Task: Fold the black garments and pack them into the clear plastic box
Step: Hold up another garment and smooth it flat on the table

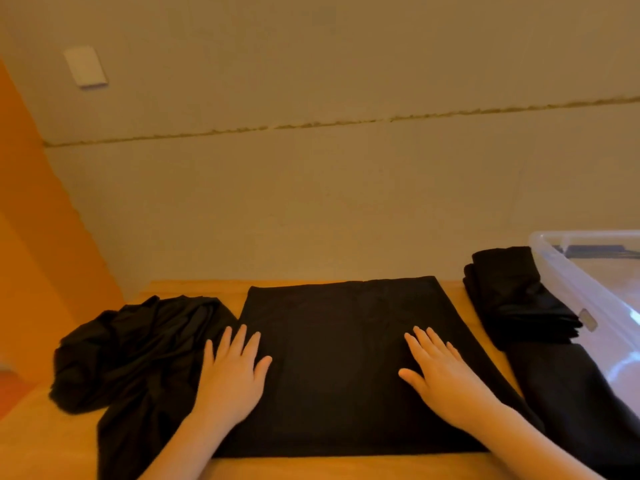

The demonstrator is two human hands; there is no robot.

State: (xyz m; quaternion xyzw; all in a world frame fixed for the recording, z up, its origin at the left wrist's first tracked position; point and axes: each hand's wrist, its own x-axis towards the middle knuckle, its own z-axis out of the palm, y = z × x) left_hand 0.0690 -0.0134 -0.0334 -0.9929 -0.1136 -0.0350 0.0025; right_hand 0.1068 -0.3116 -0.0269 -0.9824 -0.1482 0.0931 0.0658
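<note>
A black garment point(339, 341) lies flat in a neat rectangle at the middle of the wooden table point(41, 441). My left hand point(232, 372) rests palm down on its left edge, fingers straight and spread. On the right half of the same garment my right hand point(440, 372) presses flat, fingers straight. A crumpled black garment point(131, 355) is heaped to the left, touching my left hand's side. To the right sits a folded black garment point(516, 303), with more black cloth point(568, 396) trailing toward me beside the clear plastic box point(581, 282).
The clear box stands at the table's right edge, partly out of frame. A pale wall rises right behind the table. An orange wall panel point(31, 237) lies to the left, and a white wall plate point(86, 66) is high on the left.
</note>
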